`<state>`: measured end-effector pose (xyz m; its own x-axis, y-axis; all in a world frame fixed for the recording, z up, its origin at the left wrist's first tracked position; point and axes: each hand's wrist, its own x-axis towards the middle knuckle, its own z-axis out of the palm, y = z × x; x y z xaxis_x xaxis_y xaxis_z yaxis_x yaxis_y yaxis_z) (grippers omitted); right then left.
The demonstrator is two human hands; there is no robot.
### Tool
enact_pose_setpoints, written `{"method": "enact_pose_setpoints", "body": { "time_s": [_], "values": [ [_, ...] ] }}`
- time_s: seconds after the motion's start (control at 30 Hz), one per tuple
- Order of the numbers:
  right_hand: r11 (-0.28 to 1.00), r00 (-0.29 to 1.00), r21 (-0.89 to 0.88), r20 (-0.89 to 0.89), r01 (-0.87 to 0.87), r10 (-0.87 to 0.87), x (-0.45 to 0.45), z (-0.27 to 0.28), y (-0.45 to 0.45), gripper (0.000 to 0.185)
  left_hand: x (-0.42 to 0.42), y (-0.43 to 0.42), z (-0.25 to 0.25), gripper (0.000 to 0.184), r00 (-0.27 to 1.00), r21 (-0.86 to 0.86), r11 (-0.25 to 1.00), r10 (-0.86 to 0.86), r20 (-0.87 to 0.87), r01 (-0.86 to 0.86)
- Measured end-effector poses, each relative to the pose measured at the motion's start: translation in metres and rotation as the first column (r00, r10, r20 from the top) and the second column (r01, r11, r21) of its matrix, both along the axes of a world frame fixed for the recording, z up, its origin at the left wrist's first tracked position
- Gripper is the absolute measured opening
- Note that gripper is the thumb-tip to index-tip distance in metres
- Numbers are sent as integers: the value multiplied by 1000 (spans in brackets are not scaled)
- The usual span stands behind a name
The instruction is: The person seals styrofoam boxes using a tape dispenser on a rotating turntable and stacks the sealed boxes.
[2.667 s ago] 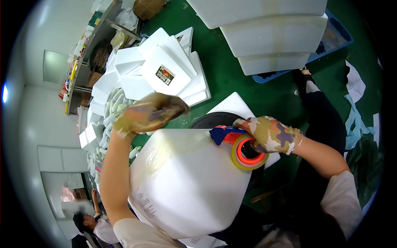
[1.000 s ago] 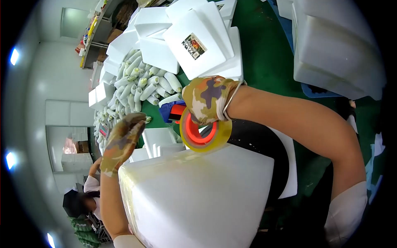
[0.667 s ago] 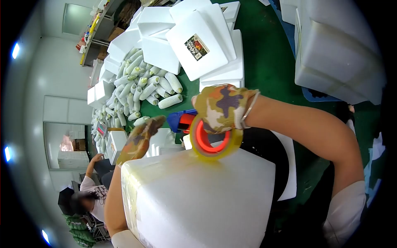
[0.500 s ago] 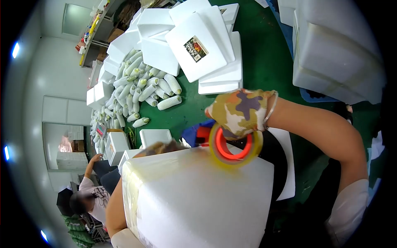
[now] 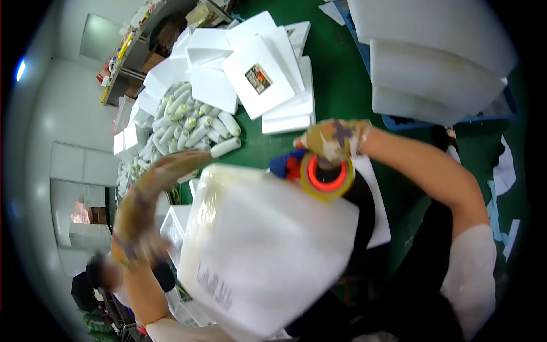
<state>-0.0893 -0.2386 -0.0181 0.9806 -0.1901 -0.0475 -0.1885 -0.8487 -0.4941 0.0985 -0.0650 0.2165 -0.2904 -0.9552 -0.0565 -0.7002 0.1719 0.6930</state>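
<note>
A white foam box (image 5: 268,239) stands tilted in front of me, with shiny clear tape (image 5: 206,208) along its left edge and blurred dark print on its lower side. In a camouflage glove, my right hand (image 5: 333,139) grips a tape dispenser (image 5: 285,166) with blue and red parts. Its yellow tape roll (image 5: 349,181) has an orange core and sits just beyond the box's upper right edge. My left hand (image 5: 142,208), gloved alike and smeared by motion, is off the box to its left, fingers stretched out and holding nothing.
White foam lids (image 5: 262,85) are piled on the green table (image 5: 333,80), one bearing a picture label. Beside them lies a heap of white-netted produce (image 5: 194,122). Large foam boxes (image 5: 433,68) stand at upper right. Another person (image 5: 108,273) is at lower left.
My left hand has come out from behind the box and swung to its left. The box has turned and tilted. The dispenser in my right hand has shifted slightly up and away.
</note>
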Motion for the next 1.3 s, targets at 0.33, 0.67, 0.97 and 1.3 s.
{"method": "enact_pose_setpoints", "body": {
  "time_s": [0.33,0.67,0.97,1.3],
  "values": [
    [985,985,161,-170,65,-37,-112,19,33,61,-119,36,-41,65,748,-119,991,37,663,56],
    [890,914,229,-201,394,-352,-247,4,98,61,-83,-31,-39,58,548,-92,846,419,723,-525],
    [855,863,135,-150,501,-482,-208,10,69,62,45,38,-34,57,54,-163,754,254,966,-637],
    [875,881,114,-120,470,-458,-220,13,94,62,-139,-3,-42,52,646,-70,975,-86,759,213]
  ]
}}
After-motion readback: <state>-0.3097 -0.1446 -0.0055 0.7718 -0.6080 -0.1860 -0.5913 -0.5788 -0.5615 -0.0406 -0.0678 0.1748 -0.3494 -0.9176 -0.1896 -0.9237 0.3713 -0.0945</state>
